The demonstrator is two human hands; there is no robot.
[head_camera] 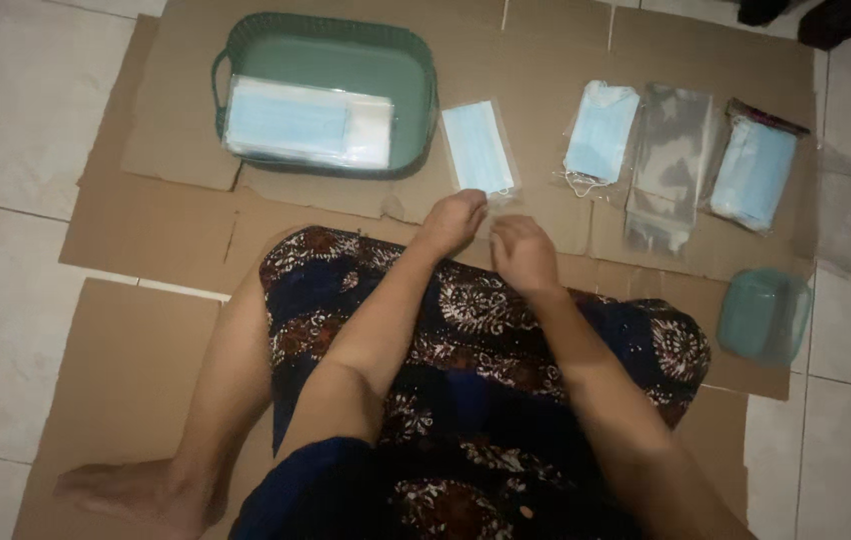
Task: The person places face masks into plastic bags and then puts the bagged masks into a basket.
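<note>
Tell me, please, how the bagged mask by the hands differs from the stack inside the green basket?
The bagged mask is one piece lying on the bare cardboard, its lower end touched by the left hand; the stack in the green basket holds several packs and no hand touches it. The bagged mask lies lengthwise away from the person, the stack crosswise. The stack is wider and thicker. Both are pale blue in clear plastic.

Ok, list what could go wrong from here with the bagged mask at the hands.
1. The left hand and right hand touch only the near end of the bagged mask; the slick clear sleeve might slip or crease.
2. It lies close to the green basket, so a push could slide it against the basket's side.
3. Dim light may hide a poorly closed flap.
</note>
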